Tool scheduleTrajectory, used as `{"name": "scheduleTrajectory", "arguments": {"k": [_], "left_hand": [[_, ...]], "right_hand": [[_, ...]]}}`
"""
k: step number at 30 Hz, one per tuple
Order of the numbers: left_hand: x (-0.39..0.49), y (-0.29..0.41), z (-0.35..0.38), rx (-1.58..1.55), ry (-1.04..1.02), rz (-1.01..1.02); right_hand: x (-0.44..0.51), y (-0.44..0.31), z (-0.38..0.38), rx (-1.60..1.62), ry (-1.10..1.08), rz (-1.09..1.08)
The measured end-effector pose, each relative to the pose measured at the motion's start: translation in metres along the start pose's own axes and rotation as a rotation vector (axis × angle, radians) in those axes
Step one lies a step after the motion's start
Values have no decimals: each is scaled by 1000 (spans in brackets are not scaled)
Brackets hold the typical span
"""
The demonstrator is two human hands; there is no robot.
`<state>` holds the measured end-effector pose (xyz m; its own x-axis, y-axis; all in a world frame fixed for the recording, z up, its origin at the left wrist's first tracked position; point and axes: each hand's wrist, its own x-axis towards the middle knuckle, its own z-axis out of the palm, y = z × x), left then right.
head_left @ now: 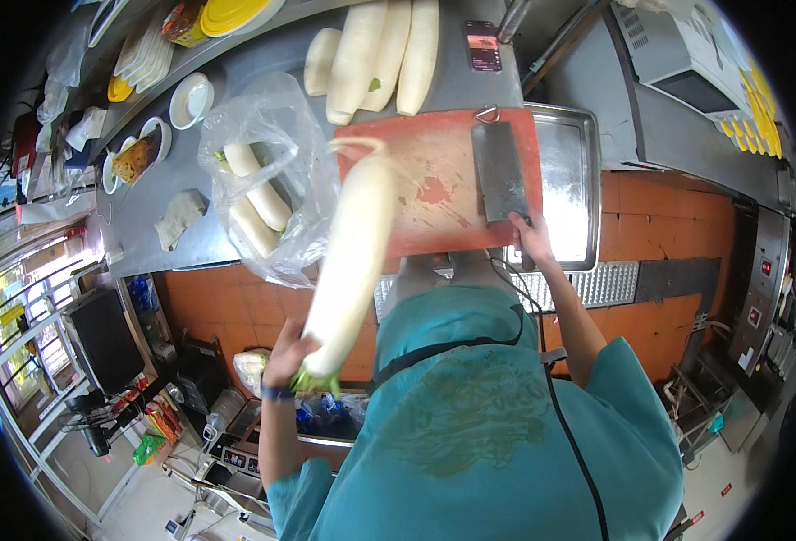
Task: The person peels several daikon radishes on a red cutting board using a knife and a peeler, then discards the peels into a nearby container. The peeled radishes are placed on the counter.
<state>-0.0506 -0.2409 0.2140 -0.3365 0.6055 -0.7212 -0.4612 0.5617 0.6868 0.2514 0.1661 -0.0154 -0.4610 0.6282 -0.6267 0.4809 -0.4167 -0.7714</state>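
Note:
My left hand [291,355] grips a large white daikon radish [354,250] near its leafy green end. The radish's thin root end reaches up over the left edge of a red cutting board [425,223]. My right hand [533,237] is closed on the handle of a cleaver [501,169], whose blade lies on the right part of the board. Several more daikon radishes [418,54] lie side by side beyond the board. Left of it, a clear plastic bag [263,115] holds shorter white radishes [259,189].
A metal tray [594,182] sits right of the board, and a phone [483,46] lies behind it. A crumpled cloth [180,218] and white bowls [192,101] are on the steel counter [144,233] at left. A shelf [236,47] runs above the counter's far left.

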Motion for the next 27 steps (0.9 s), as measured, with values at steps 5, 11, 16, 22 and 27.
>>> {"name": "scheduleTrajectory", "arguments": {"k": [5, 11, 16, 22, 27], "left_hand": [[153, 37, 67, 320, -156, 39], [214, 23, 76, 973, 102, 179], [224, 6, 78, 1392, 200, 346], [240, -14, 125, 1483, 302, 443], [259, -24, 161, 1344, 150, 625]], "right_hand": [[-32, -37, -9, -151, 29, -158], [-82, -82, -36, -606, 156, -288], [-110, -97, -18, -733, 165, -429], [-103, -95, 17, -838, 162, -375], [-98, -97, 20, -868, 174, -382]]}}
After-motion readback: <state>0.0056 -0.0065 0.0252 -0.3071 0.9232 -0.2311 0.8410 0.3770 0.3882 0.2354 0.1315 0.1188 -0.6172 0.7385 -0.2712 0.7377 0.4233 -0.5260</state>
